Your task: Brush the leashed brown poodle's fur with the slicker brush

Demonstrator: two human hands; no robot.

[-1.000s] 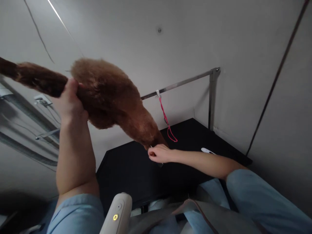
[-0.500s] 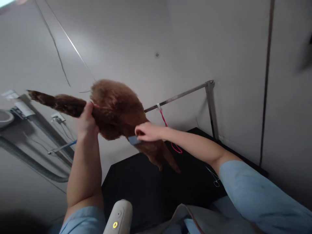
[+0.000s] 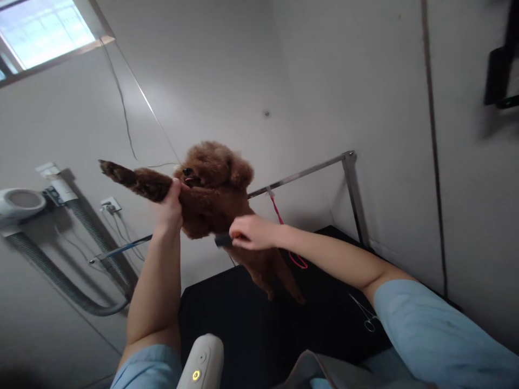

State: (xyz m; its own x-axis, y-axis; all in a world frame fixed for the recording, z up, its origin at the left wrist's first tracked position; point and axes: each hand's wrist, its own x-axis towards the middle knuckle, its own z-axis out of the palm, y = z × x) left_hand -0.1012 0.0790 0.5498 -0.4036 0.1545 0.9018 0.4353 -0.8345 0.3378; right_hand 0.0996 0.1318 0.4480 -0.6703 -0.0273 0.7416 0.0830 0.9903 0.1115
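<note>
A small brown curly-haired dog (image 3: 214, 197) stands upright on its hind legs on a black table (image 3: 251, 329). My left hand (image 3: 168, 208) is closed round its raised front leg, which stretches out to the left. My right hand (image 3: 251, 232) is closed on a small brush (image 3: 222, 240) pressed against the dog's belly. The dog's head faces the camera, above both hands.
A metal grooming arm (image 3: 316, 167) with a pink leash loop (image 3: 286, 237) stands behind the dog. Scissors (image 3: 365, 316) lie on the table at right. A white dryer nozzle (image 3: 203, 362) juts up at the bottom. A wall dryer with grey hose (image 3: 60, 275) is left.
The dog has risen more upright and its face now shows. My right hand moved from its hind paw up to its belly with the brush. The view tilted upward.
</note>
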